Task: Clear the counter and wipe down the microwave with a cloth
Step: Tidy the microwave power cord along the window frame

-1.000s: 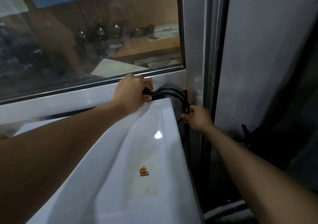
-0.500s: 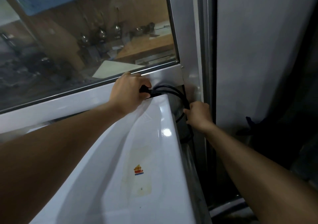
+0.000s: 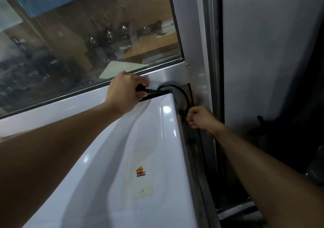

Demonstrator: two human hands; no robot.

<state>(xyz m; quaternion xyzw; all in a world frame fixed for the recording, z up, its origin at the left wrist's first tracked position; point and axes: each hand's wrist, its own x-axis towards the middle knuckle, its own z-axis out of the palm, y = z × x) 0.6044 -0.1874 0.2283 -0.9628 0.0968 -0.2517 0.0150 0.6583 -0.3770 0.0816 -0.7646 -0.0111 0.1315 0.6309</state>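
Note:
The white microwave (image 3: pixel 140 149) fills the lower middle of the view, seen from above, with a small coloured sticker on its glossy top. Behind its far right corner a black power cord (image 3: pixel 182 94) loops from a black plug (image 3: pixel 142 89). My left hand (image 3: pixel 122 92) reaches over the top and grips the plug at the back edge. My right hand (image 3: pixel 201 118) is at the microwave's right rear corner, fingers curled round the lower part of the cord loop. No cloth is in view.
A glass window (image 3: pixel 87 35) with a metal frame (image 3: pixel 189 35) stands right behind the microwave, showing a dim room beyond. A grey wall panel (image 3: pixel 263 52) rises on the right. The narrow gap beside the microwave is dark, with dark objects (image 3: pixel 289 140) low right.
My left hand has stayed on the plug. My right hand has closed round the cord a little lower at the rear corner, and the loop looks drawn tighter.

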